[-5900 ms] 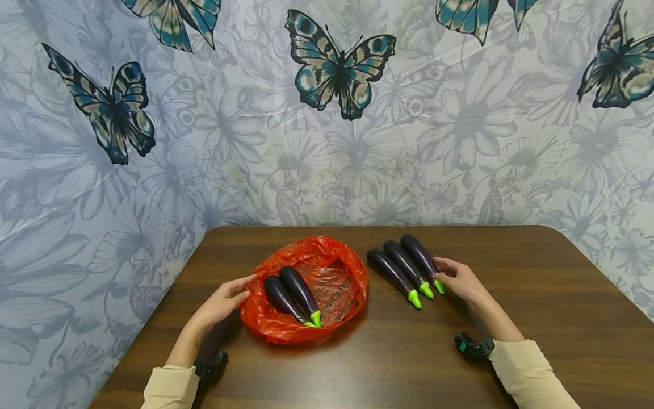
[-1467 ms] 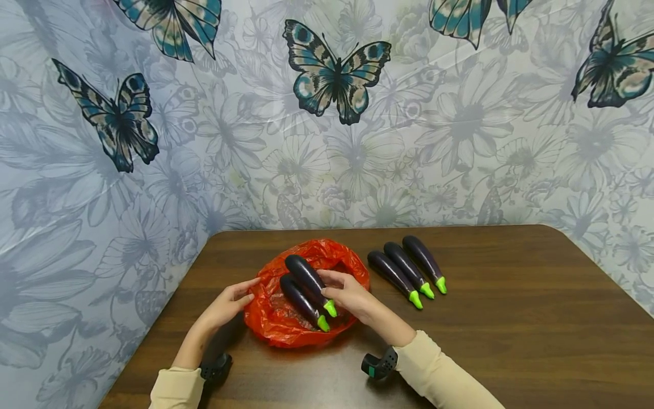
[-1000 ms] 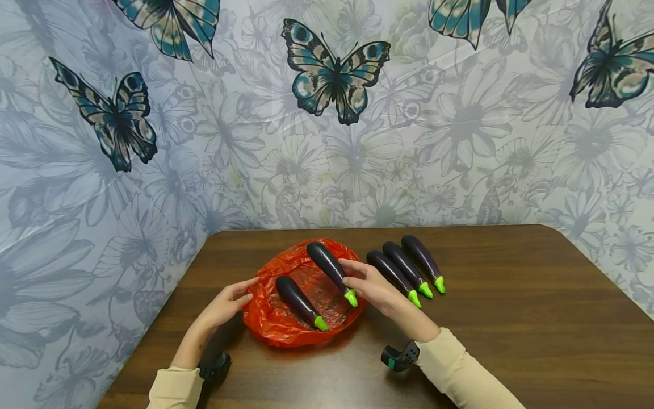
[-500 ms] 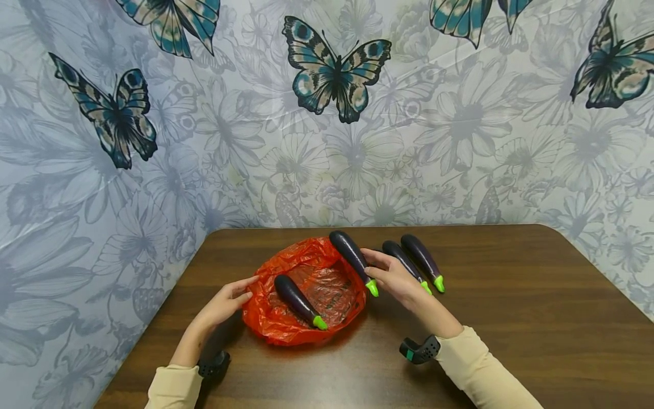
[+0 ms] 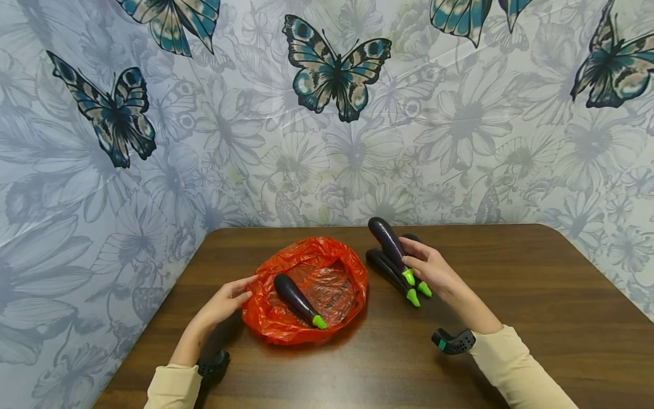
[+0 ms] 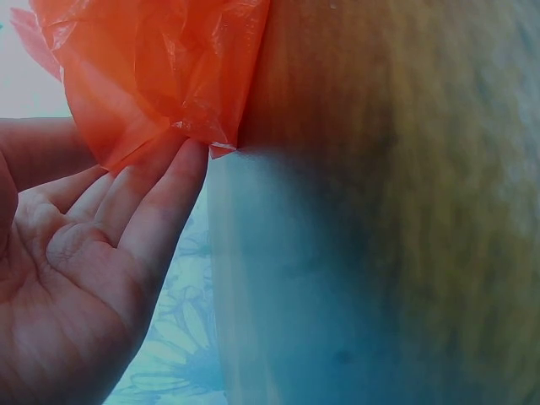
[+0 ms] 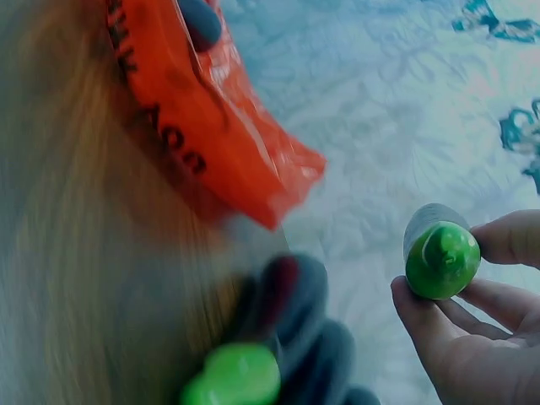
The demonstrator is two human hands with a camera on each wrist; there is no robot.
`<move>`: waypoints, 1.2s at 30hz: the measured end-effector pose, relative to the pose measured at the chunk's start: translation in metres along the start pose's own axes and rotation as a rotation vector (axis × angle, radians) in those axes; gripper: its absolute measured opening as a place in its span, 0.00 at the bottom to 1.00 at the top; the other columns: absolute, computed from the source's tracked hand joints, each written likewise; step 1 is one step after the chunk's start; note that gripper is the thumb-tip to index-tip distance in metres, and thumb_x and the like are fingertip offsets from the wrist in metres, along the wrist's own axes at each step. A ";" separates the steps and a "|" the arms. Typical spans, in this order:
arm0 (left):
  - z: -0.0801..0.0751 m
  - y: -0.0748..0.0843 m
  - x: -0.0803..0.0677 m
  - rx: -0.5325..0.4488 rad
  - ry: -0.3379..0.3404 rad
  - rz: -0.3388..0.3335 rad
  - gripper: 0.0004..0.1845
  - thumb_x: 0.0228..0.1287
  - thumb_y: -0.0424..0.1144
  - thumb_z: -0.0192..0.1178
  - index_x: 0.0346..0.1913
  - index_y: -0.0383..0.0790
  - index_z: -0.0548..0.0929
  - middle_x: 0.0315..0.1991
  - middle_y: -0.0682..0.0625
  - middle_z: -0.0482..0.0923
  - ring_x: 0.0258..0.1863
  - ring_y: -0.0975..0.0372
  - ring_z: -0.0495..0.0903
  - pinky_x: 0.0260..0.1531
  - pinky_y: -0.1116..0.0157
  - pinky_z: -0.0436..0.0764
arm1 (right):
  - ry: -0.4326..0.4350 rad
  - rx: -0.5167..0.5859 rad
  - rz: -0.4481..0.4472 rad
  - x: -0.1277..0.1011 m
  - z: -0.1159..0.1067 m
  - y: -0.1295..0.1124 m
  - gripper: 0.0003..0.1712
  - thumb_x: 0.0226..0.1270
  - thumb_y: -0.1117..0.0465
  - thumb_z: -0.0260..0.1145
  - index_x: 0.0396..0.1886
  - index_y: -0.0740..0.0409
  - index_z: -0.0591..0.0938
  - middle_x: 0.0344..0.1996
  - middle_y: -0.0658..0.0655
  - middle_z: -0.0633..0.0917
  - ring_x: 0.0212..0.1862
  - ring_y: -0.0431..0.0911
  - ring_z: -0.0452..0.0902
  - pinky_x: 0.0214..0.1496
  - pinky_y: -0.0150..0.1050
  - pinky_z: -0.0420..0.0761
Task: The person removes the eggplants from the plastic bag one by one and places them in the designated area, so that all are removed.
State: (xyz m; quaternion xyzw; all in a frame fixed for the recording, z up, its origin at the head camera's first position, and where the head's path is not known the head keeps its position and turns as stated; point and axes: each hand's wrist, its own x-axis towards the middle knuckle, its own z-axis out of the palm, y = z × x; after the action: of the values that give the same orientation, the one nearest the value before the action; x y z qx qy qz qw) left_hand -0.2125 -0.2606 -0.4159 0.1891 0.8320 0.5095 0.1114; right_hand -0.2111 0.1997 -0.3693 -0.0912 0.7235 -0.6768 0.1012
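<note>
My right hand [image 5: 429,267] grips a dark purple eggplant [image 5: 388,245] with a green stem [image 7: 441,259], held above the eggplants lying on the table [image 5: 395,276]. An orange plastic bag [image 5: 306,289] lies open on the brown table [image 5: 511,284] with one eggplant [image 5: 296,298] inside it. My left hand [image 5: 225,301] rests at the bag's left edge, its straight fingers [image 6: 160,202] touching the plastic [image 6: 152,76]. The held eggplant and my right hand hide part of the row beneath.
A wall with blue butterfly and flower print [image 5: 337,68] stands behind and to the left of the table. Black wrist cameras [image 5: 455,341] sit on both forearms. Bare wood lies to the right and in front.
My right hand has lifted one eggplant out of the bag and carried it right, over the row on the table. One eggplant stays in the bag. The left hand has not moved.
</note>
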 end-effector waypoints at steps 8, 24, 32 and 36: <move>0.000 0.001 -0.001 0.005 0.013 -0.015 0.24 0.65 0.31 0.47 0.63 0.28 0.60 0.58 0.30 0.62 0.52 0.47 0.69 0.46 0.61 0.74 | 0.068 -0.020 0.012 -0.009 -0.035 0.002 0.35 0.65 0.61 0.55 0.68 0.60 0.52 0.65 0.65 0.54 0.64 0.57 0.50 0.62 0.58 0.49; 0.000 0.004 -0.002 -0.005 0.010 -0.035 0.24 0.65 0.32 0.47 0.64 0.30 0.60 0.58 0.30 0.63 0.50 0.48 0.72 0.44 0.62 0.75 | 0.169 -0.095 0.047 -0.018 -0.079 0.025 0.37 0.66 0.60 0.53 0.68 0.63 0.47 0.66 0.69 0.49 0.65 0.57 0.47 0.62 0.56 0.49; 0.000 0.003 -0.002 0.005 0.014 -0.037 0.24 0.65 0.32 0.47 0.63 0.30 0.61 0.58 0.31 0.63 0.52 0.47 0.70 0.47 0.58 0.73 | 0.180 -0.157 0.071 -0.015 -0.090 0.036 0.36 0.66 0.62 0.51 0.68 0.65 0.47 0.64 0.72 0.51 0.63 0.61 0.48 0.60 0.60 0.51; 0.000 0.003 -0.001 0.001 0.012 -0.034 0.24 0.65 0.32 0.47 0.63 0.29 0.60 0.58 0.31 0.63 0.52 0.47 0.70 0.47 0.59 0.73 | 0.181 -0.209 0.082 -0.014 -0.093 0.042 0.35 0.66 0.62 0.51 0.68 0.66 0.48 0.64 0.72 0.52 0.63 0.62 0.48 0.59 0.60 0.53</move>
State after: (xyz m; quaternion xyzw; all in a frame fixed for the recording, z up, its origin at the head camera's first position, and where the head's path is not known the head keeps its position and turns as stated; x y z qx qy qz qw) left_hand -0.2105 -0.2600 -0.4135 0.1716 0.8361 0.5082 0.1148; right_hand -0.2225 0.2960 -0.4052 -0.0103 0.7993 -0.5985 0.0528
